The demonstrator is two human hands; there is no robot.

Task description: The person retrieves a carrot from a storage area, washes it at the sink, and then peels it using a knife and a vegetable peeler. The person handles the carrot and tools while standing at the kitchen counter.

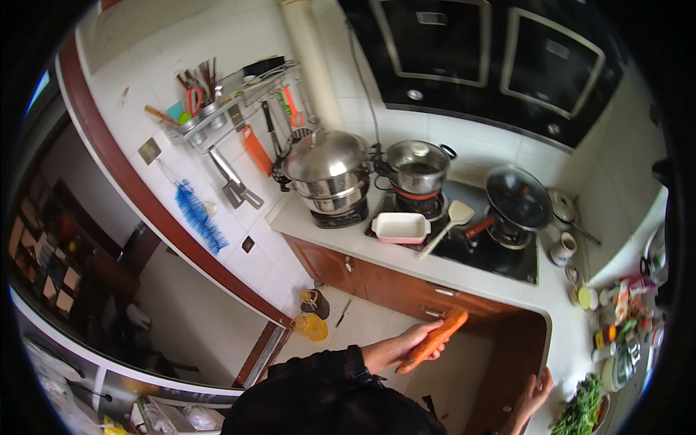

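My left hand (405, 346) is closed round an orange carrot (433, 341), held over the floor in front of the wooden cabinets. Lower right, my right hand (535, 392) is at the edge of the pale countertop (565, 348), by a cabinet front; nothing shows in it, and its fingers are partly bent. Leafy greens (580, 405) lie on the counter close to the right of that hand. Farther off, a pink-and-white baking dish (401, 227) and a cream spatula (447, 228) rest at the hob's front edge.
On the counter and hob stand a large steamer pot (329, 168), a lidded saucepan (417, 166) and a lidded frying pan (517, 197). Jars and packets crowd the right counter. On the floor are a yellow container (310, 327) and a dark one (314, 303). Utensils hang at left.
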